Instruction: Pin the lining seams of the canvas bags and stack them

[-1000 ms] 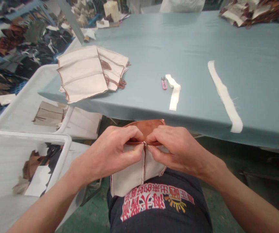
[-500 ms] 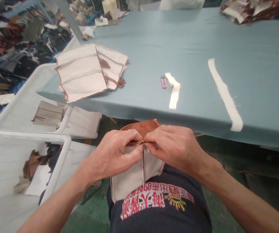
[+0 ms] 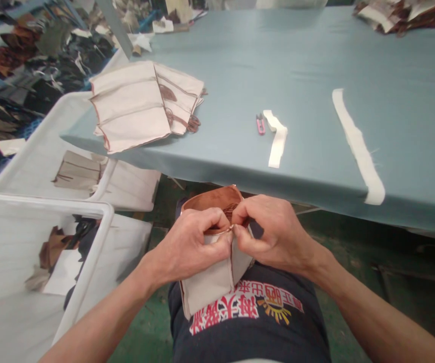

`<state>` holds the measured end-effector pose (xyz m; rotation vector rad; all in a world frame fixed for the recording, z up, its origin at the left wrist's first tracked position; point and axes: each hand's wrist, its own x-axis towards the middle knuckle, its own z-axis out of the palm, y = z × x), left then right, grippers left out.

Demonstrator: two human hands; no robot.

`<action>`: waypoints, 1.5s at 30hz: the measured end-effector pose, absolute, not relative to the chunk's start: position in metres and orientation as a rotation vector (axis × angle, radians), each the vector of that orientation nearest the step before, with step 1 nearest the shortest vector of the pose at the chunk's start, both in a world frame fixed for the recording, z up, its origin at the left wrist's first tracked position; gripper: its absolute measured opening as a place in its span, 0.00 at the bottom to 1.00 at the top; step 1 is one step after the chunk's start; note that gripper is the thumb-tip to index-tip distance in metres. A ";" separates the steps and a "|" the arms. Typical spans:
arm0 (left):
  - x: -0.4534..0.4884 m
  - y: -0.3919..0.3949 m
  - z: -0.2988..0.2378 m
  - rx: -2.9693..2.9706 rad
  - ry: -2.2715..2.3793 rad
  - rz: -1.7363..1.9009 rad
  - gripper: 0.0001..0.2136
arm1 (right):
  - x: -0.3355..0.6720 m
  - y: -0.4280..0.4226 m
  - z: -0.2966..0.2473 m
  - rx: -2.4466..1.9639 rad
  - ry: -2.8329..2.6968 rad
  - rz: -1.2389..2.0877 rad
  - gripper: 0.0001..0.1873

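Observation:
A cream fabric bag [image 3: 207,290] with dark brown seams rests on my lap, its brown inside [image 3: 209,200] showing at the open top. My left hand [image 3: 196,242] is closed on the rim, thumb outside and fingers over the edge. At the top of the vertical seam my right hand [image 3: 273,229] pinches the rim close to the left fingertips. Whether a thread or another small bit lies in that pinch is too small to tell. Inside the bag, some brown cords or strips are partly hidden behind the right fingers.
On the blue-green table [image 3: 240,55] lie a stack of cream fabric pieces [image 3: 130,108], pink thread snips [image 3: 260,124] and two white strips [image 3: 277,146]. White bins [image 3: 104,209] with scraps stand at my left. More brown and cream pieces [image 3: 402,15] sit at the far right.
The bag's mouth has opened wider, showing more of its brown inside. My right hand has shifted, with its fingers more bent at the rim. The whole view has moved slightly.

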<state>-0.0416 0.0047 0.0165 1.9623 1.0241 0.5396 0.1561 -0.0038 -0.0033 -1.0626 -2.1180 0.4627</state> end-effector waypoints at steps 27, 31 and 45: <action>-0.045 0.014 0.058 2.432 0.865 0.598 0.05 | 0.170 0.007 0.036 -1.063 -2.216 0.694 0.04; -0.044 0.015 0.059 2.521 0.832 0.554 0.07 | 0.171 0.007 0.033 -1.049 -2.162 0.777 0.05; -0.051 0.023 0.052 3.042 0.493 0.549 0.10 | 0.174 0.015 0.026 -1.002 -1.770 1.613 0.02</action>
